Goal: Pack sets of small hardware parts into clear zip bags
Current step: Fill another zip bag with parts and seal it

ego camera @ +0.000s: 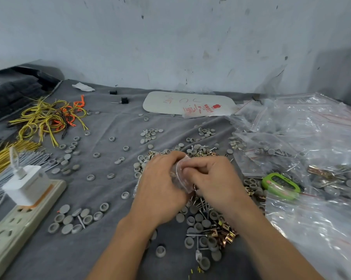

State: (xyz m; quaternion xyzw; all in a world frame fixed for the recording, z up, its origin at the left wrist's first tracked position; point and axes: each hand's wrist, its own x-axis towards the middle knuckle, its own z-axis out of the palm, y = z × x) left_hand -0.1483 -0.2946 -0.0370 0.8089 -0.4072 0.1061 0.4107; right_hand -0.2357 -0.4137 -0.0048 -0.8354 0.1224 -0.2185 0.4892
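A small clear zip bag point(179, 174) is held between both hands above the middle of the grey cloth. My left hand point(160, 186) grips its left side and my right hand point(213, 178) pinches its right edge, fingers curled. What is inside the bag is hidden by the fingers. Under and below the hands lies a heap of grey round caps point(198, 221), steel screws point(203, 209) and brass-coloured clips point(228, 233). More grey caps point(73, 219) are scattered in small groups over the cloth.
A pile of clear zip bags point(303, 142), some filled, covers the right side, with a green timer point(279, 184) among them. A power strip with a white charger point(27, 184) lies at the left. Yellow and orange wires point(47, 118) sit at back left; a bag pack point(188, 104) lies by the wall.
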